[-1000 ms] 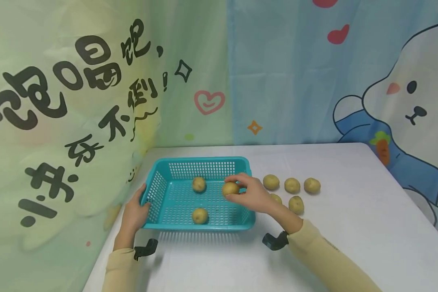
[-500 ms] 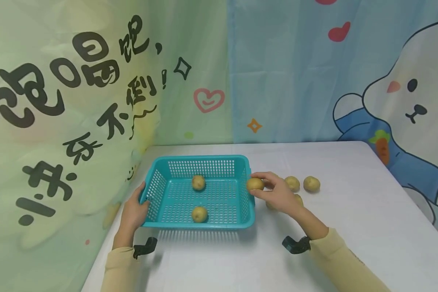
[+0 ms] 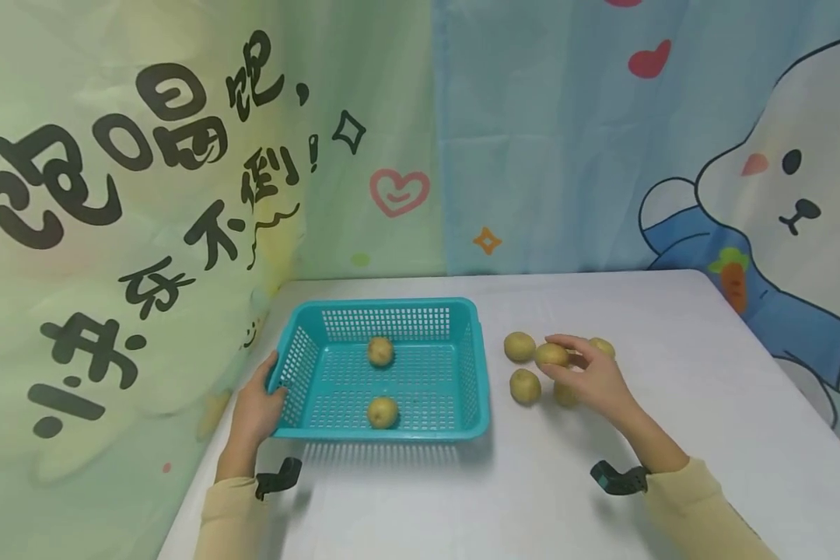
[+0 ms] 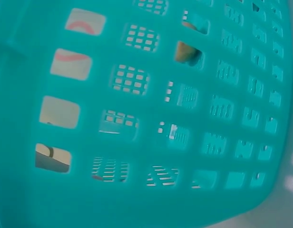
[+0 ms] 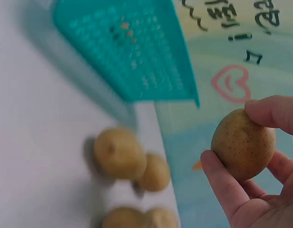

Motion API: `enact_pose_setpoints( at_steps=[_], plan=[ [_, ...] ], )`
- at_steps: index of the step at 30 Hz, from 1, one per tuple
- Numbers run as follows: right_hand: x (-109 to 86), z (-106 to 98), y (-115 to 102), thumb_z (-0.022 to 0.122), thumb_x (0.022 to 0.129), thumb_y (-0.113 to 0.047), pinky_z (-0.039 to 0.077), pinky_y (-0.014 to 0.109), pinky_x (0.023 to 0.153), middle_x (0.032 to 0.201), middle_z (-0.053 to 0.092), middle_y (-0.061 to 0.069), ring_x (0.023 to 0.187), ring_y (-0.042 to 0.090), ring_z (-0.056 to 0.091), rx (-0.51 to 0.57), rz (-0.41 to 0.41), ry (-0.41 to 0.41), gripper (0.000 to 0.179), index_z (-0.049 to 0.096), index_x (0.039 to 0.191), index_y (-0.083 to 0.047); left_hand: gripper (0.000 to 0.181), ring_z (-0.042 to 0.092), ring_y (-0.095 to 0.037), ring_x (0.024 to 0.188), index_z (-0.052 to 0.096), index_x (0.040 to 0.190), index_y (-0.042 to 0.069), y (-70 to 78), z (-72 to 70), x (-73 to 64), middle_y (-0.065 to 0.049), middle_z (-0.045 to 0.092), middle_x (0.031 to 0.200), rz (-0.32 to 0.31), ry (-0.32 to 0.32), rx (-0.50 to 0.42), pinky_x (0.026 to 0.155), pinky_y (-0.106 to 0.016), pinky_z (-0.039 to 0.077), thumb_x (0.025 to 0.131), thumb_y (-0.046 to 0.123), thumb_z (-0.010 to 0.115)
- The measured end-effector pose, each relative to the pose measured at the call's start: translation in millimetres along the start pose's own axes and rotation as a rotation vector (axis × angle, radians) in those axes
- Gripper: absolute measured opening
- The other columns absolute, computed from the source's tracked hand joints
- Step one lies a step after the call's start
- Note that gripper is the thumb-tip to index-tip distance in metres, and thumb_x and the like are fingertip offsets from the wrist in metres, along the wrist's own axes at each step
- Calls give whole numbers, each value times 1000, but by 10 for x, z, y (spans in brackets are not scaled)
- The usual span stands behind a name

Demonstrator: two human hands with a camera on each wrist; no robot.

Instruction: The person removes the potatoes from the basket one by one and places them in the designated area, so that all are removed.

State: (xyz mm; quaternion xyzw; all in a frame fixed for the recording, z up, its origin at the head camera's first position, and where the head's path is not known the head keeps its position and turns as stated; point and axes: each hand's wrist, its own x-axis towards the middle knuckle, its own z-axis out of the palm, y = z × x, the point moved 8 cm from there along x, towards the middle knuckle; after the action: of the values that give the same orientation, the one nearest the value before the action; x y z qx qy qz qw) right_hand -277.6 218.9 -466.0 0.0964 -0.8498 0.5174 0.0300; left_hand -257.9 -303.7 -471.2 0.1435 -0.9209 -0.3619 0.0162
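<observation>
**Head view: potato count, two in the basket, five out**

Head camera: the left hand (image 3: 255,404) grips the left rim of the teal basket (image 3: 385,305), thumb over the edge. The basket sits on the white table (image 3: 462,505). The left wrist view shows only the basket's mesh wall, not the hand.

The right hand (image 3: 591,377) pinches one potato (image 3: 551,355) between thumb and fingertips, just above the table and right of the basket. The right wrist view confirms the pinch.

Tally:
- In the basket: far potato (image 3: 381,351), near potato (image 3: 382,411).
- On the table: four loose potatoes, two in full view (image 3: 519,346) (image 3: 525,386) and two partly hidden behind the hand.

Judgement: the sorting looks partway done, with the held potato not yet set down.
</observation>
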Motion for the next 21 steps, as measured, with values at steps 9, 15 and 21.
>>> enact_pose_setpoints(
  at_steps=[9,15,21],
  plan=[
    [-324,-338,604,69,92,-31,46,41,93,142,45,25,121,47,49,-106,152,123,59,50,138,-1,66,43,-45,128,19,158,18,-19,9,-12,-26,29,155,-1,-17,30,93,-58,40,98,10,47],
    [-480,-404,848,69,92,-30,37,64,94,144,41,29,124,53,43,-84,204,149,61,46,140,1,66,43,-44,126,20,158,17,3,-4,-9,-26,29,155,5,-8,35,93,-59,39,98,9,47],
    [-541,-380,999,71,90,-28,41,55,97,140,43,29,123,52,45,-97,217,169,64,45,140,2,67,42,-45,128,19,158,16,0,0,-20,-26,28,155,4,-13,32,93,-59,39,97,7,47]
  ],
)
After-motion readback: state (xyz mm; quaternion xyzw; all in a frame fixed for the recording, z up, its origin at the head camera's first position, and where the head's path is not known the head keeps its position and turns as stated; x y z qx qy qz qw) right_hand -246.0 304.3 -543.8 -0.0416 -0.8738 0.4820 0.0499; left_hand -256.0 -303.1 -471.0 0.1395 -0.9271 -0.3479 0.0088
